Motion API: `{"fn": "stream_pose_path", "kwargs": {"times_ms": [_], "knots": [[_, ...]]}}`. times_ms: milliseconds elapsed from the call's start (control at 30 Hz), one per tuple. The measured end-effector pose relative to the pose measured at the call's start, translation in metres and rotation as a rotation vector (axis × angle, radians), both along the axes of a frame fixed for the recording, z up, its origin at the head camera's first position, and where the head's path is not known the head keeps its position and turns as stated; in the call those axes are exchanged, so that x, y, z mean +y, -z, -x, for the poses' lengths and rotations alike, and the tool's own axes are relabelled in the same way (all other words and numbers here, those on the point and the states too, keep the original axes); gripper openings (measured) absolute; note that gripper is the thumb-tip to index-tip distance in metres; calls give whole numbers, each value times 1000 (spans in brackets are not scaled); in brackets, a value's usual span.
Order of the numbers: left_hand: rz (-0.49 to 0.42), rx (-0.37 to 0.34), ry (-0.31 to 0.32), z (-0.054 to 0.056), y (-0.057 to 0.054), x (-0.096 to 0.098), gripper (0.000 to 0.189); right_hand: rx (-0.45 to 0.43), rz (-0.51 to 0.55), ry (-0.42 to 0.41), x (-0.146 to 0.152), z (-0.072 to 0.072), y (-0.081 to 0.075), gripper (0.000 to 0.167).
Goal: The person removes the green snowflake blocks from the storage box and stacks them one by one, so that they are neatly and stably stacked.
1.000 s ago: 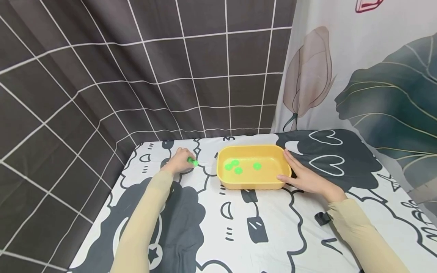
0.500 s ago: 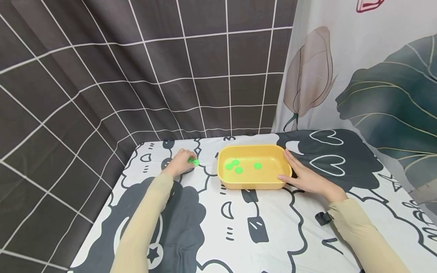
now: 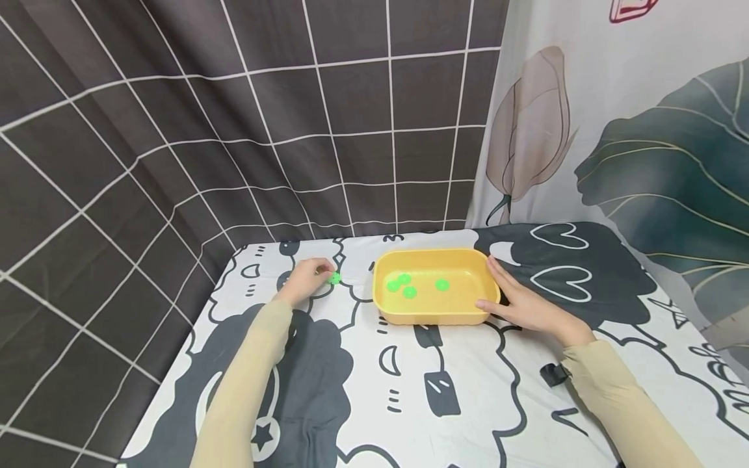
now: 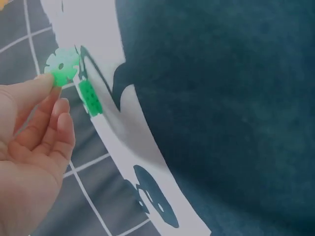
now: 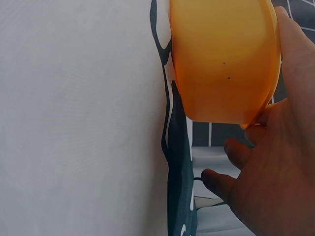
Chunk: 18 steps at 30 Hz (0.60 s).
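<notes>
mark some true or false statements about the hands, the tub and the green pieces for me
1. The left hand pinches a green disc. True.
2. The right hand is lying inside the tub. False: it rests against the tub's right end.
3. The tub holds seven green pieces. False: four green pieces lie in it.
4. The left wrist view shows another green piece near the pinched disc. True.
5. The tub is upside down. False: its open side faces up.
</notes>
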<state>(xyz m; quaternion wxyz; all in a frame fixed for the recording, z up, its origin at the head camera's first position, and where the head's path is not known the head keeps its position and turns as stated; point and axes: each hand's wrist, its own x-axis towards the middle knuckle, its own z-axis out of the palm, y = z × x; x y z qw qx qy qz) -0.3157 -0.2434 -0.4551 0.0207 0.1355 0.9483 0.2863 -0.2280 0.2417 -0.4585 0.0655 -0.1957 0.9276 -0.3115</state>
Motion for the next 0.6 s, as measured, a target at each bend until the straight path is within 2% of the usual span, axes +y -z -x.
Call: {"fn": "stream_pose_path", "kwargs": {"times_ms": [100,267,433,600], "knots": [[-55,1,-41,1,-2,-5,18,0,0,1,1,0,0,100],[-143,7,-163,1,-9,-8,19,3,-4,2,1,1,2,100],[-219,-52,-274,2,-12,-7,20,6,-4,4,1,2,3,100],[-248,-110,-307,3,-8,-9,23,3,-4,3,1,2,3,100]]}}
